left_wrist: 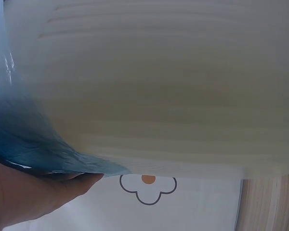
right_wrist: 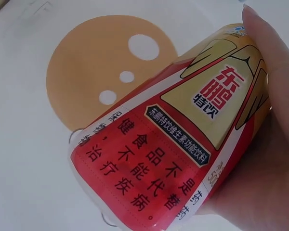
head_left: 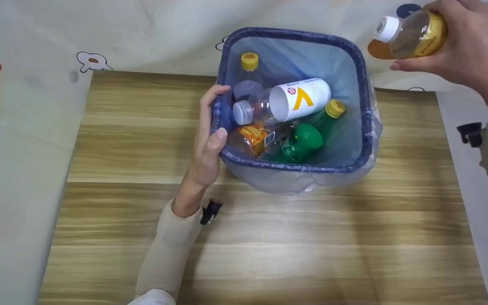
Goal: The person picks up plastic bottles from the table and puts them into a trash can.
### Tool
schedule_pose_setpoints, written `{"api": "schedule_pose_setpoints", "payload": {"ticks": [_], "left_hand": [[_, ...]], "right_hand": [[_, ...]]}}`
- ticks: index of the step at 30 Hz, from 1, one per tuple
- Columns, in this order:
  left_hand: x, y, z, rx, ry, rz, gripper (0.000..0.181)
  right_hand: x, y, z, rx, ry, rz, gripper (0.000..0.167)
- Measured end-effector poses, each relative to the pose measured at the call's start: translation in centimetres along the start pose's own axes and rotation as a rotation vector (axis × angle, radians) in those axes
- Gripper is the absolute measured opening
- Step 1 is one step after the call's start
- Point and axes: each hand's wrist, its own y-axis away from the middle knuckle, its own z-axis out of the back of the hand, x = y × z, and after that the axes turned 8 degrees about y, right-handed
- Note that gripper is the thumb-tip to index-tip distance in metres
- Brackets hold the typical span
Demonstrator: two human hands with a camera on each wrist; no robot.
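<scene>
In the head view, a square trash bin [head_left: 307, 168] with a dark blue rim, lined with a thin plastic bag, has its mouth toward the camera. My left hand [head_left: 206, 148] grips its left rim, thumb and fingertips over the edge. My right hand [head_left: 472, 55] holds a drink bottle [head_left: 422, 36] with a white cap, up and right of the bin; its red and gold label [right_wrist: 183, 130] fills the right wrist view. Inside the bin lie several bottles, among them a white-labelled bottle [head_left: 307, 99], a green bottle [head_left: 303, 142] and an orange-labelled bottle [head_left: 250, 140].
Beneath the bin is a wood-grain tabletop [head_left: 278, 245]. A pale cloth [head_left: 151, 38] with cartoon prints covers the area behind and to the left. The bin's pale wall [left_wrist: 159, 96] and the blue-looking bag [left_wrist: 29, 130] take up most of the left wrist view.
</scene>
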Motion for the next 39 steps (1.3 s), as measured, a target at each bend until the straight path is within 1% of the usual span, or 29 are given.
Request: {"api": "schedule_pose_setpoints", "payload": {"ticks": [4,8,11,13,16,19,22,24,28,33,39], "left_hand": [[0.0,-0.1,-0.1,-0.004,-0.007,-0.004,0.067],[0.1,-0.4,-0.2,-0.002,0.000,-0.013,0.070],[0.1,-0.6,-0.3,0.002,-0.004,-0.013,0.068],[0.2,-0.6,-0.4,0.004,-0.010,-0.009,0.068],[0.4,-0.6,-0.5,0.006,-0.018,0.001,0.069],[0.5,-0.6,-0.7,0.008,-0.012,0.007,0.070],[0.5,-0.6,-0.8,0.010,-0.005,0.003,0.070],[0.5,-0.6,-0.8,0.013,0.000,-0.002,0.069],[0.5,-0.7,-0.9,0.020,0.019,-0.015,0.065],[0.6,-0.9,-0.9,0.023,0.033,-0.024,0.064],[0.8,-0.9,-0.8,0.028,0.037,-0.016,0.067]], "right_hand": [[0.2,-0.1,0.4,0.007,-0.005,0.023,0.083],[0.9,-0.5,0.9,-0.016,-0.025,0.068,0.082],[2.2,-1.1,1.2,-0.043,-0.060,0.135,0.080],[3.1,-1.7,1.4,-0.057,-0.075,0.186,0.084],[4.4,-2.5,1.6,-0.056,-0.079,0.239,0.085],[5.3,-2.8,1.6,-0.025,-0.068,0.234,0.083],[5.9,-2.8,1.6,0.013,-0.061,0.199,0.082],[6.2,-2.8,1.7,0.023,-0.059,0.190,0.081],[6.6,-2.8,1.9,0.028,-0.059,0.197,0.082],[7.6,-3.0,2.0,0.040,-0.048,0.207,0.082],[9.9,-3.1,2.0,0.066,-0.047,0.225,0.084]]}}
